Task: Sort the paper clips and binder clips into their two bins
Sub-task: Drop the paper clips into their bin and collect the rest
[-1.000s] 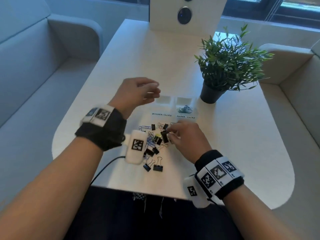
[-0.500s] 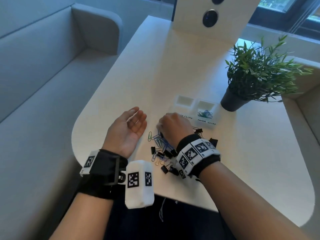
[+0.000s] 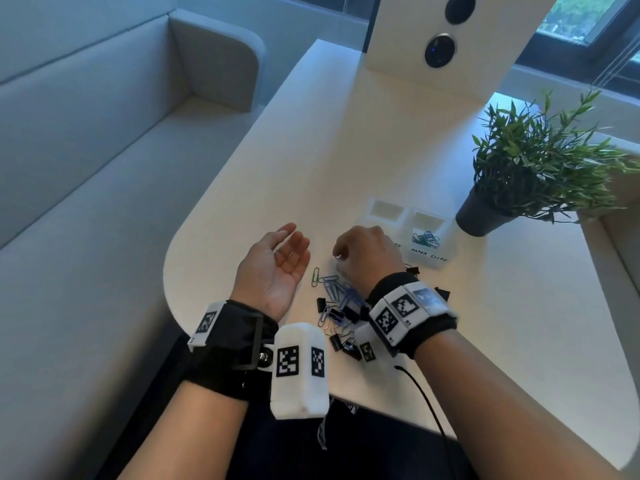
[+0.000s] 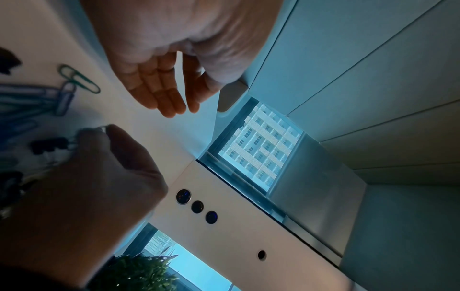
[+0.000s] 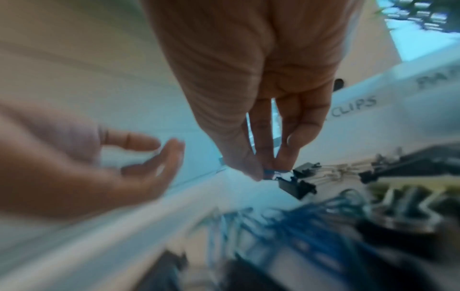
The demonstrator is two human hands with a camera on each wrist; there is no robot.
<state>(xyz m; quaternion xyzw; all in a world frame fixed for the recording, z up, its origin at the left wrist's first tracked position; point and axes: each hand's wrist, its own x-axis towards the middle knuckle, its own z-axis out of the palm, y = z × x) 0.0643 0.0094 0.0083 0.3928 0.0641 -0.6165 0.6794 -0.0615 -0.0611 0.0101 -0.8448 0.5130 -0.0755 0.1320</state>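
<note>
A mixed pile of blue paper clips and black binder clips [image 3: 337,308] lies near the table's front edge. My right hand [image 3: 338,257] hovers over the pile's far side; in the right wrist view its thumb and fingers [image 5: 251,169] pinch a blue paper clip [image 5: 272,172] just above a black binder clip [image 5: 292,186]. My left hand [image 3: 295,239] lies palm up and empty to the left of the pile, fingers relaxed. A green paper clip [image 3: 315,277] lies between the hands. Two white bins stand behind: the binder clips bin [image 3: 372,216] looks empty, and the paper clips bin [image 3: 446,244] holds several clips.
A potted plant [image 3: 485,216] stands right of the bins. A white upright panel [image 3: 446,32] stands at the table's far end. Grey sofas flank the table [image 3: 346,140]. A black cable [image 3: 426,400] runs off the front edge by my right wrist.
My left hand came down from near the bins and turned palm up beside the pile. My right hand shifted to the pile's far left side and pinched a clip.
</note>
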